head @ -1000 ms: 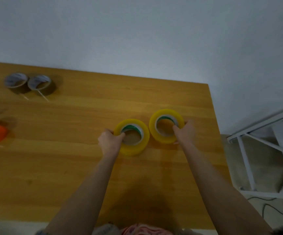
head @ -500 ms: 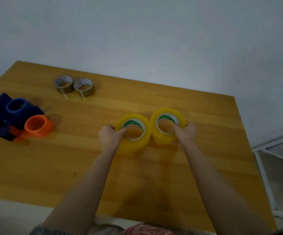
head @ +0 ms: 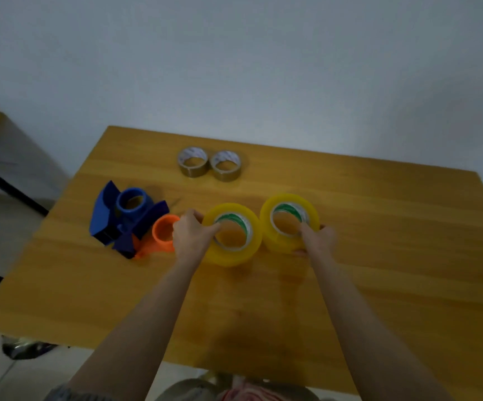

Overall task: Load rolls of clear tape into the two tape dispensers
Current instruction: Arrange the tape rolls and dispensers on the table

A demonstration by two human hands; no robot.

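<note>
Left hand [head: 189,235] grips left tape roll [head: 234,257], right hand [head: 318,237] right tape roll [head: 281,244] — fingers [head: 215,227] through cores, probably for lifting.

Left hand [head: 189,237] hides orange dispenser's [head: 162,231] right side, thumb tip lost in left roll's [head: 231,257] core. Blue dispenser [head: 124,218] covers its base. Right hand [head: 318,240] blurred, fingers partly behind right roll [head: 281,241].
</note>
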